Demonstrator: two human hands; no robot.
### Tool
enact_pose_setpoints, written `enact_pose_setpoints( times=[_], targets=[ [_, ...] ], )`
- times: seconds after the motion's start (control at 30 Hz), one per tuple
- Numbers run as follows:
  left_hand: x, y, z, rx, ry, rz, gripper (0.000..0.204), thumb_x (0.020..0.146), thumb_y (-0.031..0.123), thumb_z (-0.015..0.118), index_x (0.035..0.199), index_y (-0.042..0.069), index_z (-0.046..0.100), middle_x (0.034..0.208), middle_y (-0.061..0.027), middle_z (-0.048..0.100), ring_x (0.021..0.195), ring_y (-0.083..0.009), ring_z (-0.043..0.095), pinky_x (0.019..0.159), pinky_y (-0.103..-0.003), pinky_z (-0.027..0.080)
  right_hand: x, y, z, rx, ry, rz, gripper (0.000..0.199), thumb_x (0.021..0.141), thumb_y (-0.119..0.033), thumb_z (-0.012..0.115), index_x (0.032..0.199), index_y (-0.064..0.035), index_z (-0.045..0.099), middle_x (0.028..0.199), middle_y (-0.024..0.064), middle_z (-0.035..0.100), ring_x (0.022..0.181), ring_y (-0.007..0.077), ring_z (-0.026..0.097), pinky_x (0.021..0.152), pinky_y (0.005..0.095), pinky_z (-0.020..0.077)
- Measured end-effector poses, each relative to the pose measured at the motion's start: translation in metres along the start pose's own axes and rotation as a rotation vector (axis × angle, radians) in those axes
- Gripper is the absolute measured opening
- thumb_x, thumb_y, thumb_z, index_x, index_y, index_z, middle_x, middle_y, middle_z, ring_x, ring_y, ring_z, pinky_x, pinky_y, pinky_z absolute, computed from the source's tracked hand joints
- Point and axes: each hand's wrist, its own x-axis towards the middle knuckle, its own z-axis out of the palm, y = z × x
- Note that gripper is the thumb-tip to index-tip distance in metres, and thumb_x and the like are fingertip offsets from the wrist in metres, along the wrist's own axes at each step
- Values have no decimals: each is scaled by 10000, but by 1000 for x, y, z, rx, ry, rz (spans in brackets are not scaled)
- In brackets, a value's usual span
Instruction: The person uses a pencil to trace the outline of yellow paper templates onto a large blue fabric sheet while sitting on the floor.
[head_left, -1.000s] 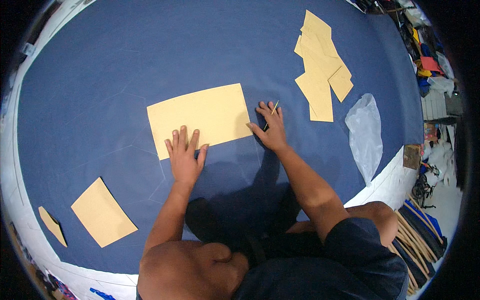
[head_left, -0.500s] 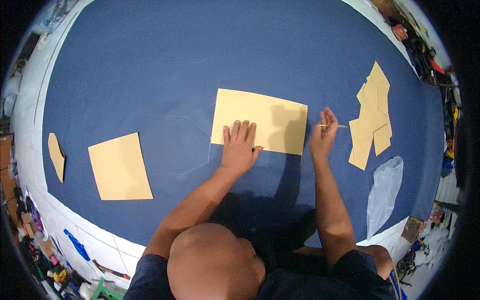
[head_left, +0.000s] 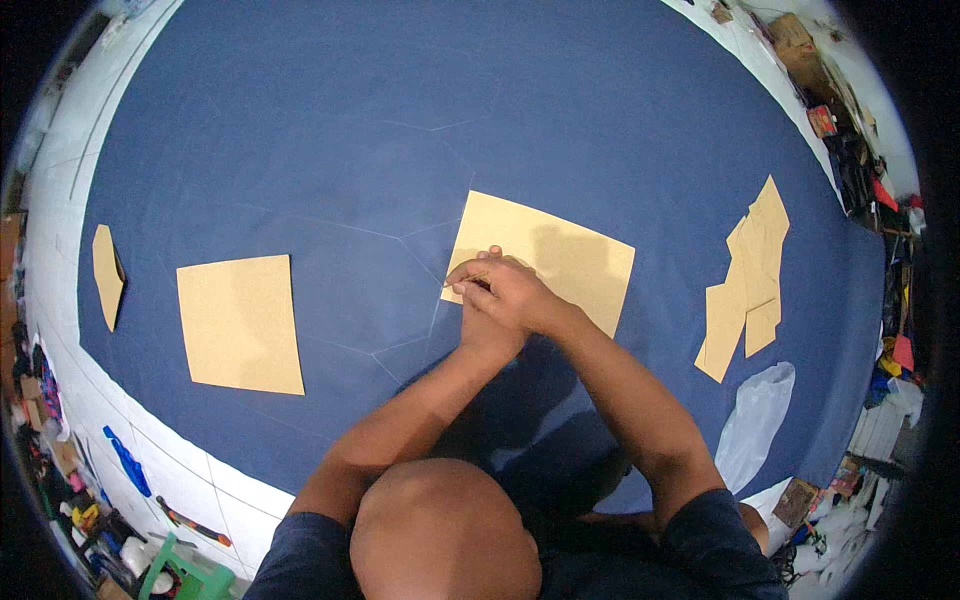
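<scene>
A four-sided yellow card piece (head_left: pixel 590 265) lies on dark blue cloth (head_left: pixel 260 110). My left hand (head_left: pixel 490 338) rests on its lower left part, fingers mostly hidden beneath my right hand; a fingertip shows beyond it. Crossing over the left hand, my right hand (head_left: pixel 515 292) is closed on a thin pencil at the card's left edge. Only a little of the pencil shows between the fingers. Fine pale lines (head_left: pixel 400 238) run across the cloth left of the card, branching at angles.
Left on the cloth are a larger card piece (head_left: pixel 240 325) and a narrow one (head_left: pixel 108 278). Overlapping card pieces (head_left: pixel 755 270) lie at right, above a clear plastic bag (head_left: pixel 758 420). Pale tiled floor borders the cloth, with a green stool (head_left: pixel 190 575) at lower left.
My right hand has swung from the card's right side across my left hand to its left edge, carrying the pencil. My left hand stays on the card. The whole view has shifted and turned slightly.
</scene>
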Motion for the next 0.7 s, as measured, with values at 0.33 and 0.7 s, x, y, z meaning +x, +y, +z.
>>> enact_pose_setpoints(
  times=[0.33,0.7],
  targets=[
    [6,5,-4,-92,-140,-107,411,1060,328,503,1328,16,506,1247,-208,537,1193,-364,500,1018,-524,372,20,10,11,-113,-43,-120,263,985,-294,600,1082,-98,746,1124,77,736,1127,263,641,1008,423,410],
    [0,8,-10,-15,-239,-129,645,966,415,621,1486,74,448,1455,-225,469,1385,-433,382,1149,-594,266,29,23,8,-190,10,-152,252,969,-280,596,1085,-95,721,1083,112,729,1093,295,649,978,440,438]
  ],
)
